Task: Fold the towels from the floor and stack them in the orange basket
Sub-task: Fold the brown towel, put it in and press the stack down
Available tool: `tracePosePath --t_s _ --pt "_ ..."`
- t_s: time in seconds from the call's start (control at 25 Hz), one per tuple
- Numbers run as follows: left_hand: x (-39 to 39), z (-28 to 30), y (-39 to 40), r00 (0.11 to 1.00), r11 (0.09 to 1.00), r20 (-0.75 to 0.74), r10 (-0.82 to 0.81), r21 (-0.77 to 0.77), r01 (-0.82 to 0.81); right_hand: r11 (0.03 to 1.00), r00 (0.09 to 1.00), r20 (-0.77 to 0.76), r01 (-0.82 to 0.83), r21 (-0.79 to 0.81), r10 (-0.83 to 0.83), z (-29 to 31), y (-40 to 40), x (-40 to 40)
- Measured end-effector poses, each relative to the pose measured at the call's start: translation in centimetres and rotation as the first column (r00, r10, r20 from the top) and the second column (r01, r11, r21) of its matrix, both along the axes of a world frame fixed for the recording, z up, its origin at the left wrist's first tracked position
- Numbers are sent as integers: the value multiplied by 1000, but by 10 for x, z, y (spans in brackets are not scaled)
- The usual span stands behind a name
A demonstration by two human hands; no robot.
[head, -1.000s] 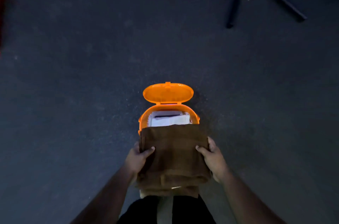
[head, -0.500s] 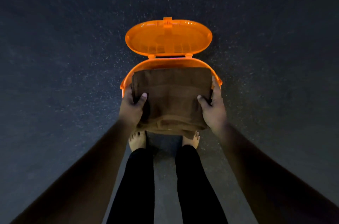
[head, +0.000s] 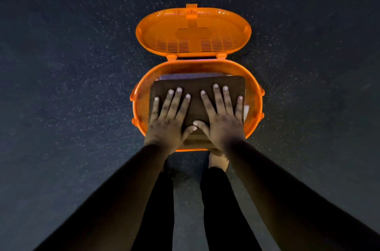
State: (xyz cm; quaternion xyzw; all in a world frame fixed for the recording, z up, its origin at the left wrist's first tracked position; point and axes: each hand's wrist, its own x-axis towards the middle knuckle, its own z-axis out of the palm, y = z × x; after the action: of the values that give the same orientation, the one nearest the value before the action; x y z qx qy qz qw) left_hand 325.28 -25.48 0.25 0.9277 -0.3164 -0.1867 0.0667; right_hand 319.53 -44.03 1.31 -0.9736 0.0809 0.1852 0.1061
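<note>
An oval orange basket (head: pixel 256 94) stands on the dark floor in front of me, its slatted lid (head: pixel 193 32) swung open at the far side. A folded brown towel (head: pixel 197 88) lies flat inside it on top of a pale folded towel (head: pixel 185 76), of which only a far edge shows. My left hand (head: pixel 168 119) and my right hand (head: pixel 223 117) lie side by side on the brown towel, fingers straight and spread, pressing it down. The thumbs nearly touch in the middle.
The dark speckled floor (head: pixel 72 86) spreads all round the basket. My legs in black trousers (head: pixel 218 205) and a bare foot (head: pixel 218 160) stand just behind the basket's near rim.
The brown towel went from being held by its sides above the basket to lying inside it. Both hands let go of its edges and now press flat on top. I have leaned closer.
</note>
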Motion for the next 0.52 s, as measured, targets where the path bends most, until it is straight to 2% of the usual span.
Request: tracePosePath --t_s 0.12,0.32,0.52 --pt "9 -43 5 997 997 -46 66 40 -64 999 999 -26 -38 -27 37 -42 -11 1" --pt "17 -101 4 998 998 -20 59 40 -58 992 994 43 -101 -79 105 -99 -14 13" --pt "18 -94 -2 997 997 -35 75 28 -74 990 991 22 -130 -58 132 -92 -25 18"
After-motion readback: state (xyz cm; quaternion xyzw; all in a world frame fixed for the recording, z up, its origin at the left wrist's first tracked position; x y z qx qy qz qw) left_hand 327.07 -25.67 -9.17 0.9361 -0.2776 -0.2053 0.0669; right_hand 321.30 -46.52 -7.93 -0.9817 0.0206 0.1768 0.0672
